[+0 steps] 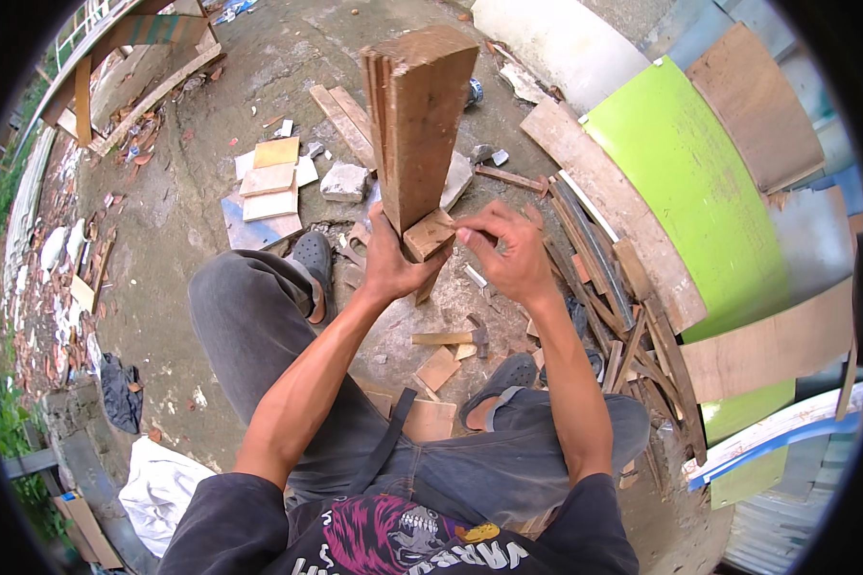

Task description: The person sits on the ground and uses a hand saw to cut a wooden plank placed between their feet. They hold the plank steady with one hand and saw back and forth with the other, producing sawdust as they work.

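A thick, long piece of timber (422,115) stands up before me, its rough end toward the top of the view. A short wooden block (429,236) sits against its lower part. My left hand (393,259) wraps round the timber and the block from the left and below. At the block's right end, my right hand (510,251) has thumb and forefinger pinched together; anything between them is too small to make out. Below both hands, a hammer (446,338) with a wooden handle lies on the ground between my feet.
Wood offcuts (436,369) lie near the hammer. Small boards (270,182) and a concrete chunk (344,182) are ahead on the left. Long wood strips (642,335) are heaped at my right, beside a green panel (681,172). A white cloth (163,494) lies at lower left.
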A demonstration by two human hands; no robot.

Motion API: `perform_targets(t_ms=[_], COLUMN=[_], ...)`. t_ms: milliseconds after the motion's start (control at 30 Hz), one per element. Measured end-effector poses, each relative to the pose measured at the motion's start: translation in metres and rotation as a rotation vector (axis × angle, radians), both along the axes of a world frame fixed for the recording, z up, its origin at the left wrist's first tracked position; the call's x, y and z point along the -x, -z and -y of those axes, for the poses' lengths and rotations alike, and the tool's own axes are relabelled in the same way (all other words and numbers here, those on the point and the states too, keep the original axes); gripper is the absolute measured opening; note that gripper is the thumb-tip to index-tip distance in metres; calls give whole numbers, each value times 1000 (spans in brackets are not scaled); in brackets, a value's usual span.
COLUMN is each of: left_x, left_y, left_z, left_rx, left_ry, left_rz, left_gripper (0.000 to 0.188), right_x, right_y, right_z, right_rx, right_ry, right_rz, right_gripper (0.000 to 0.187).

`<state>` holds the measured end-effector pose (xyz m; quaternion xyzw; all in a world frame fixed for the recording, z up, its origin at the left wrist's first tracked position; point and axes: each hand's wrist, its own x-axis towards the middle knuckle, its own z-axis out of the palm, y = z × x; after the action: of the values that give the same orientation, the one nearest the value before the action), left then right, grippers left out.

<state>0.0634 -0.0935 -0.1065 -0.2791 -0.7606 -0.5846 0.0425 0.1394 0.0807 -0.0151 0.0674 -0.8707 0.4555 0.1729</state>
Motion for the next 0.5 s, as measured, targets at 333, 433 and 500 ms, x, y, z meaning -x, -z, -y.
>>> perform_targets(t_ms=[333, 433, 500], left_x=[0, -7, -9], left_y=[7, 15, 15], left_z=[12, 18, 18], left_rx=[-73, -75, -81], left_ry=[-50, -61, -56], left_rz=[-95, -120, -112], left_gripper=[90, 91, 90], right_x=[1, -6, -5], right_y=[15, 16, 16], right_z=[48, 53, 52], right_rx=[-161, -270, -316], right_ry=[54, 2, -16], right_rz=[-212, -214, -225], right_gripper=[9, 9, 9])
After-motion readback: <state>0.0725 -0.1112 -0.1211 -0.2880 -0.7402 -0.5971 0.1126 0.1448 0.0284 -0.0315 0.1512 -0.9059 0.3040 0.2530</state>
